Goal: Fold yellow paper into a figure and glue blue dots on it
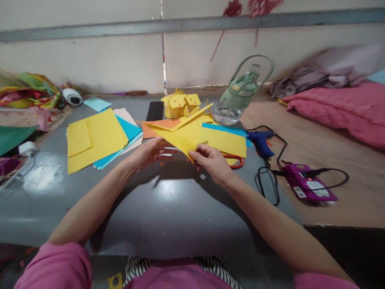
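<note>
A folded yellow sheet of paper (183, 138) is held in the air over the table, tilted, with a raised flap along its far side. My right hand (210, 160) pinches its near corner between thumb and fingers. Below the sheet's left part is my left hand (152, 152), its fingers stretched out and apart; whether they touch the paper I cannot tell. Just beyond the sheet stands a yellow paper model with orange spots (180, 104). Scissors with red-orange handles (237, 161) lie beside my right hand, partly hidden by yellow paper (228, 142).
Yellow sheets (99, 140) and blue sheets (132, 134) lie at left. Behind are a black phone (155, 110) and a green-topped bottle (237, 96). At right, a blue glue gun (262, 143) and its cord lie near a purple power strip (309, 182). Small scraps dot the grey table (180, 224).
</note>
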### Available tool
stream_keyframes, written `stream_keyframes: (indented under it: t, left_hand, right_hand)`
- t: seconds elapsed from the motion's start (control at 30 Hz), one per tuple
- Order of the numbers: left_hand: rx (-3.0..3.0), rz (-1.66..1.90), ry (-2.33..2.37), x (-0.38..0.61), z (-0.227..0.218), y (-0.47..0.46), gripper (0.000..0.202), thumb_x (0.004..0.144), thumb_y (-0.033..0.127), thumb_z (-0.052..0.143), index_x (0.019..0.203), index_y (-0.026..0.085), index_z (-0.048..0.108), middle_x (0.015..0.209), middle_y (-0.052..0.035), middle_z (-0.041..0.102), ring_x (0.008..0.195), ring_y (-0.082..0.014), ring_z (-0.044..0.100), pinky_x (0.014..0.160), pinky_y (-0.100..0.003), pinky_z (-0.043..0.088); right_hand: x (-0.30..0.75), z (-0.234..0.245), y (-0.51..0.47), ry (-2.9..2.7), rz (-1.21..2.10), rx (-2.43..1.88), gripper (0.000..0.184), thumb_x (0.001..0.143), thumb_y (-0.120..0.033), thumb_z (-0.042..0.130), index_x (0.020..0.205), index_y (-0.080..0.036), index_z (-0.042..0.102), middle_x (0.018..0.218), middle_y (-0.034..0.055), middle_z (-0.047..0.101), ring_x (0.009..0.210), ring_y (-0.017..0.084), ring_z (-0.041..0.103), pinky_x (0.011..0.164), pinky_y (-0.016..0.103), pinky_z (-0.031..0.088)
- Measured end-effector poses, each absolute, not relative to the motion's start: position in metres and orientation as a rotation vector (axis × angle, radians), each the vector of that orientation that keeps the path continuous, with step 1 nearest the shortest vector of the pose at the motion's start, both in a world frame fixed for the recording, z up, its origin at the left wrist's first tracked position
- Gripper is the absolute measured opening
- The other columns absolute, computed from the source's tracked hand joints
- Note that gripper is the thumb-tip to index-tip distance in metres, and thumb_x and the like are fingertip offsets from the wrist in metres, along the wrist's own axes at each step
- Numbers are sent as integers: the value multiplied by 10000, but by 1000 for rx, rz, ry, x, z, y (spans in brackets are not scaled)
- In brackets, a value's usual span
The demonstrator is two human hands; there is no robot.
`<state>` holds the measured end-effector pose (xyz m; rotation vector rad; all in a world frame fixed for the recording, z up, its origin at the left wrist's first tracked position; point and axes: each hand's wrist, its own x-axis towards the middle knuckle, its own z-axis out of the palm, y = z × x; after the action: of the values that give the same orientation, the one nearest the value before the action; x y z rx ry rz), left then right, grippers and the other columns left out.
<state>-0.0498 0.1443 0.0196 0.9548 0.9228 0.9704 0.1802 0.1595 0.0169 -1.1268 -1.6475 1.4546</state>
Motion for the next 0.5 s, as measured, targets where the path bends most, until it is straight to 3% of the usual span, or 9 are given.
stream_keyframes:
  t: [0.07, 0.13, 0.3, 0.43, 0.5]
  left_hand:
    - [1065, 918, 845, -41, 17, 140, 578, 735, 249, 801, 1291, 261, 644, 1294, -100, 702, 1180, -255, 672, 951, -340, 548]
    - [1112, 932, 850, -32, 15, 135, 512, 765, 277, 801, 1257, 266, 662, 1333, -102, 680, 1191, -247, 664, 976, -339, 531]
    - [1020, 1072, 956, -15, 12, 123, 402, 800, 327, 746, 1181, 221, 677, 1259, -83, 714, 1114, -233, 688, 965, -353, 539]
    - [833, 1095, 1082, -10, 2, 122, 275, 759, 259, 694, 1006, 139, 717, 1124, -98, 756, 1018, -236, 711, 892, -327, 574]
    - [758, 1090, 1084, -10, -1, 123, 285, 766, 267, 693, 1020, 138, 709, 1129, -104, 758, 977, -241, 722, 846, -339, 598]
  right_hand:
    - [177, 15, 156, -1687, 1393, -1150, 300, 803, -499, 676, 814, -212, 591, 691, -26, 596, 560, 123, 520, 522, 265, 411]
    - [175, 14, 154, -1804, 1283, -1201, 253, 830, -458, 653, 810, -213, 594, 676, -26, 600, 565, 131, 534, 543, 272, 409]
    - [172, 17, 147, -2008, 1012, -1254, 187, 887, -348, 614, 775, -201, 584, 706, -6, 648, 637, 136, 564, 614, 273, 387]
    - [170, 16, 148, -2074, 1012, -1310, 187, 903, -322, 619, 772, -194, 584, 682, -9, 658, 629, 127, 585, 594, 250, 392]
    - [168, 15, 151, -2116, 1065, -1325, 215, 961, -339, 545, 817, -190, 600, 713, 6, 702, 622, 124, 622, 561, 232, 417]
